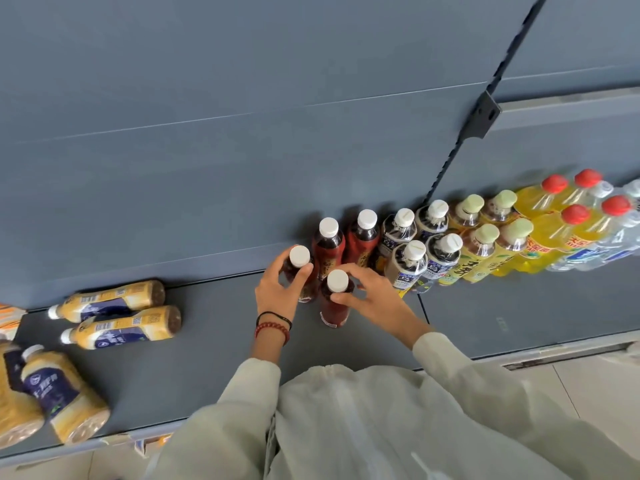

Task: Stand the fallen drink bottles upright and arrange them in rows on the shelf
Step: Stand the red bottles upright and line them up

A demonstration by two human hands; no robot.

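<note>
Your left hand [277,289] clasped the farther red-labelled bottle [299,257], your right hand [374,301] the nearer red-labelled bottle [334,311]. Both stood white-capped and dark-filled, midway along the shelf [207,358] near its back edge, label writing illegible.

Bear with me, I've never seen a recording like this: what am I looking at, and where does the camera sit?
There is no machine here: a person works with bare hands, and the one picture comes from a camera worn on their head, looking down. The surface is a flat grey shelf. The left hand, with bracelets at the wrist, grips an upright dark drink bottle with a red label and white cap. The right hand grips a second such bottle beside it. Behind them stand two more red-labelled bottles. To the right stand rows of other bottles with white, green and red caps. To the left, yellow bottles with blue labels lie on their sides.
</note>
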